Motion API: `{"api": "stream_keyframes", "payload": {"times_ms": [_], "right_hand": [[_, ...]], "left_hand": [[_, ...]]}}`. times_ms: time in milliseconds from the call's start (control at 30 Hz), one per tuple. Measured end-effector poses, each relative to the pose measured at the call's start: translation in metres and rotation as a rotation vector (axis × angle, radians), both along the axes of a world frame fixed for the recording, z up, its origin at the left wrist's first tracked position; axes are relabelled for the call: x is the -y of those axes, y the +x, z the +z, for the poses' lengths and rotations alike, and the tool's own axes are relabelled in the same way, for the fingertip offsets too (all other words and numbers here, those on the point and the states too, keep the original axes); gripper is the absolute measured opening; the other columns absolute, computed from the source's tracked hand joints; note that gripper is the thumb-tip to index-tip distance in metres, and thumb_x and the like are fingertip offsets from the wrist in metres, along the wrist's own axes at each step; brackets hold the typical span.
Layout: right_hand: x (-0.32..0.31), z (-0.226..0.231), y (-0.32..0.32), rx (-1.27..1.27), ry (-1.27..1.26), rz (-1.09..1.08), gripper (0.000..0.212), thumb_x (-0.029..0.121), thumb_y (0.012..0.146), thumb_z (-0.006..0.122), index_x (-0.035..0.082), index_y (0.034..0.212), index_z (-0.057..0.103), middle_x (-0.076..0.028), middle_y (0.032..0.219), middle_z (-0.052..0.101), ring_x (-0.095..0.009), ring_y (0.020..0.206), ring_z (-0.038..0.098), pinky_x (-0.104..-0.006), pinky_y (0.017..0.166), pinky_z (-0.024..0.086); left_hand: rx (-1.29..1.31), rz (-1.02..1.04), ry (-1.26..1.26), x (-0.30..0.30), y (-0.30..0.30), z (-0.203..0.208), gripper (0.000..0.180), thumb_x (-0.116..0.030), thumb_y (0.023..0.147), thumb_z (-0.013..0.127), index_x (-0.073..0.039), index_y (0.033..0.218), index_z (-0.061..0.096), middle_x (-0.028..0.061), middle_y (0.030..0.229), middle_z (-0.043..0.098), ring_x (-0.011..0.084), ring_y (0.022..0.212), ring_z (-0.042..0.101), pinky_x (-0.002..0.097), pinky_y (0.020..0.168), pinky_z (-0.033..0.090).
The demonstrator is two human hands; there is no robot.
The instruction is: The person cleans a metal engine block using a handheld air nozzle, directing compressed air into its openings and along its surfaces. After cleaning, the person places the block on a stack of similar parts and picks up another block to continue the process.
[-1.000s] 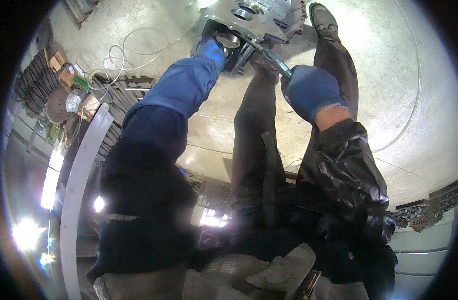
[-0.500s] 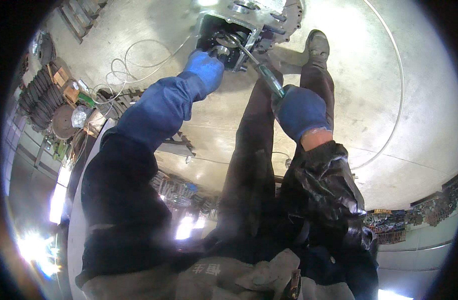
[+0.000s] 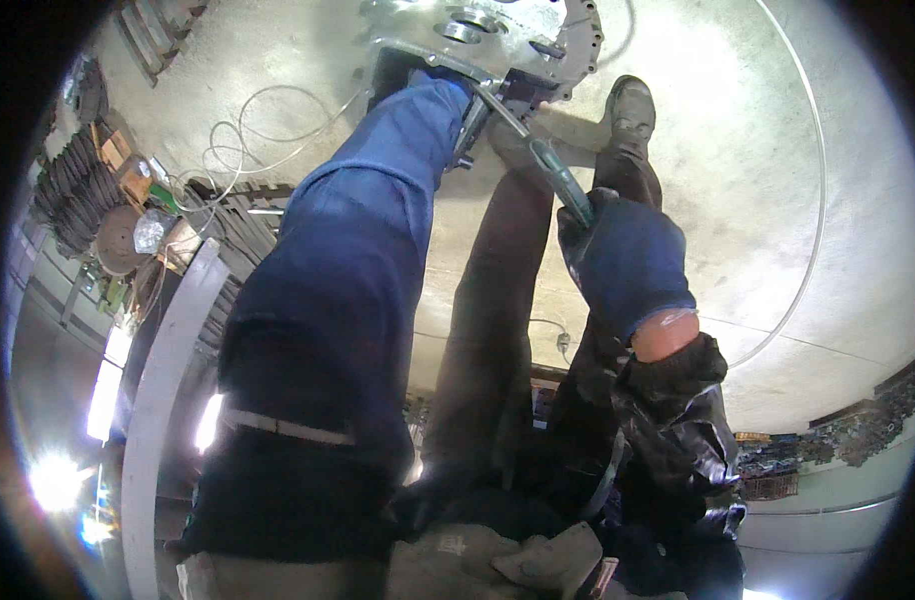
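A grey metal gear housing (image 3: 523, 42) with round bores and a bolt-holed flange stands on the floor at the top of the view. My left hand (image 3: 434, 86), in a blue glove, reaches into the square opening on its near side. The blue sleeve and the housing wall hide its fingers. My right hand (image 3: 628, 255), in a dark blue glove, is closed around the end of a long screwdriver-like tool with a green handle (image 3: 560, 180). The metal shaft slants up left to the rim of the opening, where its tip is hidden.
A thin pale hose (image 3: 240, 145) loops on the floor at left, and another hose (image 3: 818, 190) curves down the right. Stacked metal parts (image 3: 73, 200) line the left side. My shoe (image 3: 633, 108) stands right of the housing.
My left hand has gone deeper into the housing, its arm now covering much of the opening. My right hand has moved slightly down and right with the tool. The view has shifted a little.
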State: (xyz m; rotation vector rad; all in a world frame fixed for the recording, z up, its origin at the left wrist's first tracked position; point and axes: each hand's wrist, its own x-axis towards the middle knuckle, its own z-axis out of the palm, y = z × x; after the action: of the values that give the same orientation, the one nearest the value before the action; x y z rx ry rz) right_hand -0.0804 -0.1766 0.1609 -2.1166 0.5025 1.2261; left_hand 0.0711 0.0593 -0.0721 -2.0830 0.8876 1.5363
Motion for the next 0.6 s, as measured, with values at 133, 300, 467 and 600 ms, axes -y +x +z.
{"api": "stream_keyframes", "payload": {"times_ms": [133, 300, 467, 600], "right_hand": [[0.008, 0.001, 0.007, 0.091, -0.025, 0.098, 0.034, 0.041, 0.098, 0.064, 0.009, 0.091, 0.073, -0.018, 0.074, 0.071, -0.039, 0.071, 0.071, -0.0495, 0.064, 0.056], [0.025, 0.012, 0.02, 0.079, -0.018, 0.233, 0.034, 0.039, 0.099, 0.064, 0.006, 0.093, 0.072, -0.019, 0.075, 0.071, -0.039, 0.072, 0.071, -0.0499, 0.067, 0.055], [0.04, 0.019, 0.033, 0.109, -0.01, 0.365, 0.033, 0.038, 0.099, 0.063, 0.006, 0.096, 0.072, -0.019, 0.077, 0.071, -0.041, 0.077, 0.07, -0.0503, 0.071, 0.054], [0.037, 0.014, 0.038, 0.022, -0.044, 0.378, 0.032, 0.037, 0.099, 0.062, 0.007, 0.098, 0.072, -0.02, 0.082, 0.072, -0.041, 0.08, 0.07, -0.0504, 0.072, 0.054]], "left_hand": [[0.103, -0.088, -0.384, -0.016, 0.001, 0.011, 0.037, -0.032, 0.101, 0.055, -0.011, 0.124, 0.074, 0.0197, 0.127, 0.071, 0.0367, 0.118, 0.068, 0.0459, 0.102, 0.053], [-0.144, 0.15, -0.085, -0.017, -0.013, 0.024, 0.031, -0.029, 0.098, 0.059, -0.011, 0.116, 0.078, 0.0188, 0.117, 0.075, 0.0376, 0.111, 0.071, 0.0463, 0.097, 0.054], [-0.123, 0.057, -0.176, -0.018, -0.013, 0.008, 0.028, -0.026, 0.094, 0.062, -0.012, 0.112, 0.078, 0.0196, 0.114, 0.075, 0.0383, 0.108, 0.072, 0.0461, 0.096, 0.055], [-0.167, 0.089, -0.179, -0.017, -0.011, 0.006, 0.027, -0.026, 0.094, 0.062, -0.012, 0.111, 0.078, 0.0196, 0.114, 0.075, 0.0383, 0.108, 0.072, 0.0461, 0.096, 0.055]]}}
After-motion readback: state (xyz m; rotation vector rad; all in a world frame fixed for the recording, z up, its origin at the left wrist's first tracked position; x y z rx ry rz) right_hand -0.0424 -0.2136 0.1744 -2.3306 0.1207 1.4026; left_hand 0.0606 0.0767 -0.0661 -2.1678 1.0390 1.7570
